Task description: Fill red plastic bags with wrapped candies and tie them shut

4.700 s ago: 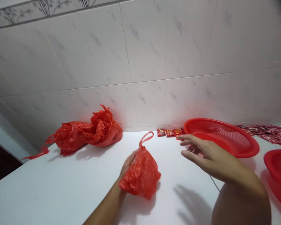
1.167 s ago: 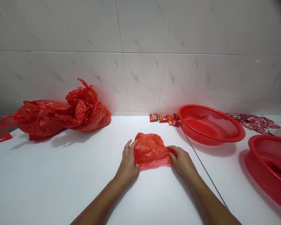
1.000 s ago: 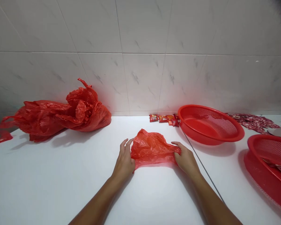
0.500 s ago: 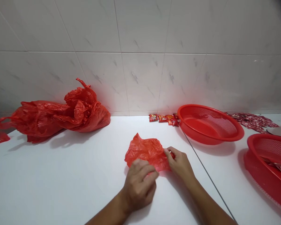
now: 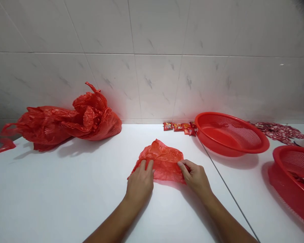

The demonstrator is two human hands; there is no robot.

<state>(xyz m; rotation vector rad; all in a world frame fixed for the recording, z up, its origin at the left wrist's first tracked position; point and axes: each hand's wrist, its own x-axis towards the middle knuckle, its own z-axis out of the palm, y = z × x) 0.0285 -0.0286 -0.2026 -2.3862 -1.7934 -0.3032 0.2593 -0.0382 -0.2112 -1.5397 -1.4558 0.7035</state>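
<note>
A crumpled, thin red plastic bag (image 5: 164, 168) is spread on the white table in front of me. My right hand (image 5: 196, 175) pinches its right edge between thumb and fingers. On the bag's left part rests my left hand (image 5: 142, 182), fingers apart and pressing down on the plastic; its palm side is hidden.
Two bulging red plastic bags (image 5: 93, 125) stand at the back left. Small red packets (image 5: 177, 127) lie by the wall. To the right are a red mesh basket (image 5: 230, 148), a second red basket (image 5: 281, 179) holding packets, and patterned red-and-white packets (image 5: 278, 131). A seam crosses the table.
My left hand has moved left and down onto the bag, its curled fingers now apart. The bag is spread wider. My right hand keeps its pinch, and the view has shifted slightly.
</note>
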